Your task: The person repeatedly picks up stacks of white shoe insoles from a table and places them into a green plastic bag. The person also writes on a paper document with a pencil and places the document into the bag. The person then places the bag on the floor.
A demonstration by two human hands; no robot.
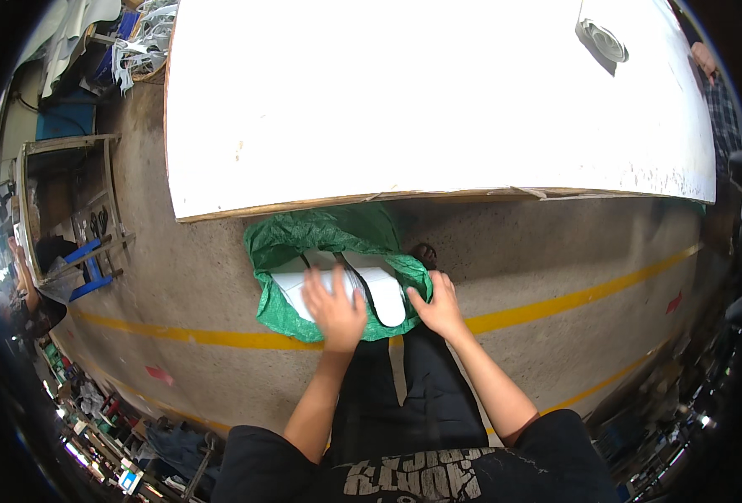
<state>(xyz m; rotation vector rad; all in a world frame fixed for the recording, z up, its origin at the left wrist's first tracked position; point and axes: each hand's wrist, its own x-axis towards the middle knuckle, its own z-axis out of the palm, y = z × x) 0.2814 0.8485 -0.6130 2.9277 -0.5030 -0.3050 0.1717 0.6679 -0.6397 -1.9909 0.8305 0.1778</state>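
Note:
A green woven sack [283,312] with its mouth wide open lies in front of my legs, below the table edge. Inside it are several white, dark-edged flat pieces with rounded ends, shaped like shoe insoles [385,303]. My left hand [336,308] is over these pieces with its fingers spread, slightly blurred; whether it presses on them I cannot tell. At the sack's right rim, my right hand [439,303] grips the green fabric between thumb and fingers.
A large white-topped table [438,109] stands just beyond the sack, with a rolled white sheet [604,40] at its far right. A metal frame [111,189] stands on the left. Another person's checked sleeve [723,113] shows at the right. Yellow lines [547,313] cross the concrete floor.

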